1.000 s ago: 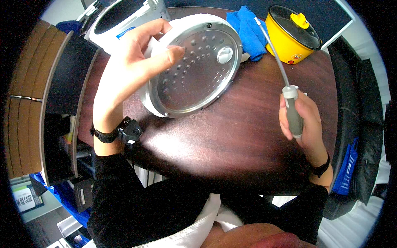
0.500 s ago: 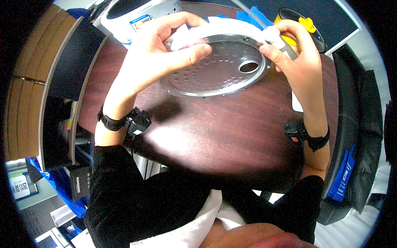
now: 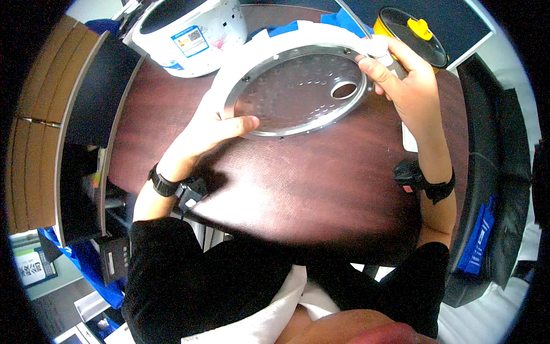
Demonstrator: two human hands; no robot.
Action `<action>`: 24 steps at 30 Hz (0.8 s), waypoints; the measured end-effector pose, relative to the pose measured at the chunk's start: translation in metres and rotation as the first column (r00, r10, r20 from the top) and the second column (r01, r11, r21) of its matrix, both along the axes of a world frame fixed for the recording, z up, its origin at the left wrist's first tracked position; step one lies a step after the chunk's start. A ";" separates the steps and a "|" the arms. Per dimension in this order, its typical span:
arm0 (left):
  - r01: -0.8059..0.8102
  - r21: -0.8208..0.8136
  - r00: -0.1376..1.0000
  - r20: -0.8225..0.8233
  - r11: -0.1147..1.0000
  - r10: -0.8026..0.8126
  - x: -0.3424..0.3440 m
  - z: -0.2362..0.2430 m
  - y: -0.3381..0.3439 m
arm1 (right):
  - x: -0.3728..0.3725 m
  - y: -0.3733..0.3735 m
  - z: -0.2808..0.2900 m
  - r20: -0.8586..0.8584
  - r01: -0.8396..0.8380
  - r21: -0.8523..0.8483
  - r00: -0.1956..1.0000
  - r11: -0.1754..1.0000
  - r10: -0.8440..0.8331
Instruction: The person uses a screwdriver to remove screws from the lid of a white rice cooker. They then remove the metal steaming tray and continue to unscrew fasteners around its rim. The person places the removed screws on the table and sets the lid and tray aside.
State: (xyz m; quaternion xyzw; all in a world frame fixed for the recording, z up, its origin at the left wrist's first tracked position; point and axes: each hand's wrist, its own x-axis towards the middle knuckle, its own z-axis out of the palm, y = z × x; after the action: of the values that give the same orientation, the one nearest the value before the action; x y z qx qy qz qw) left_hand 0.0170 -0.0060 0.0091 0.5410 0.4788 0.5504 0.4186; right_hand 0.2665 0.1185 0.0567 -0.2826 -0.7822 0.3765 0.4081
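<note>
A round lid [image 3: 298,97], like one from a rice cooker, is tilted above the table with its underside toward me. It has a white rim and a dimpled silver plate with an oval hole near its right side. My left hand [image 3: 212,123] grips its lower left edge, thumb on the metal rim, other fingers hidden behind. At its right edge, my right hand [image 3: 415,86] is closed around a white-and-grey tool [image 3: 379,49] with a long thin metal rod pointing up and away. My right thumb rests by the lid's rim. The tool's lower part is partly hidden by my hand.
A white cooker body [image 3: 195,43] with a blue label stands at the back left of the dark wooden table [image 3: 298,183]. Blue cloth [image 3: 344,23] lies behind the lid. At the back right is a yellow-and-black round container [image 3: 409,34]. A black sofa [image 3: 498,172] flanks the right.
My left hand has moved down from the lid's upper left to its lower left edge, uncovering the white rim. My right hand has barely shifted and still holds the tool.
</note>
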 end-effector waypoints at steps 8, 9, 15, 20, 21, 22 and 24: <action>-0.086 0.055 0.988 -0.124 0.995 0.092 -0.032 -0.015 -0.014 | 0.034 -0.032 -0.011 0.084 0.012 -0.333 0.996 0.943 0.017; -0.096 0.040 0.992 -0.083 0.995 0.099 -0.034 -0.013 -0.017 | 0.038 -0.037 -0.013 0.084 -0.017 -0.412 0.995 0.911 0.057; -0.191 0.003 0.981 0.012 0.982 0.191 -0.023 -0.008 -0.019 | 0.045 -0.057 -0.011 -0.023 -0.230 -0.573 0.964 0.787 0.265; -0.142 -0.011 0.988 -0.065 0.990 0.141 -0.022 -0.019 -0.018 | 0.049 -0.060 -0.011 -0.046 -0.276 -0.639 0.945 0.718 0.323; -0.133 -0.014 0.990 -0.047 0.991 0.133 -0.022 -0.019 -0.018 | 0.051 -0.060 -0.012 -0.050 -0.277 -0.653 0.944 0.705 0.325; -0.124 -0.017 0.992 -0.030 0.992 0.124 -0.021 -0.020 -0.017 | 0.053 -0.061 -0.014 -0.054 -0.278 -0.666 0.943 0.692 0.327; -0.096 0.002 0.995 0.024 0.995 0.096 -0.022 -0.022 -0.015 | 0.052 -0.062 -0.014 -0.045 -0.291 -0.650 0.937 0.702 0.347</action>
State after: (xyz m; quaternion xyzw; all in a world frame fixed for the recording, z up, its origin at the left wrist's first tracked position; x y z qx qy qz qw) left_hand -0.0055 -0.0210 -0.0127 0.5113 0.4983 0.5770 0.3967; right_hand 0.3189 0.0566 0.0423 -0.2812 -0.6563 0.6761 0.1820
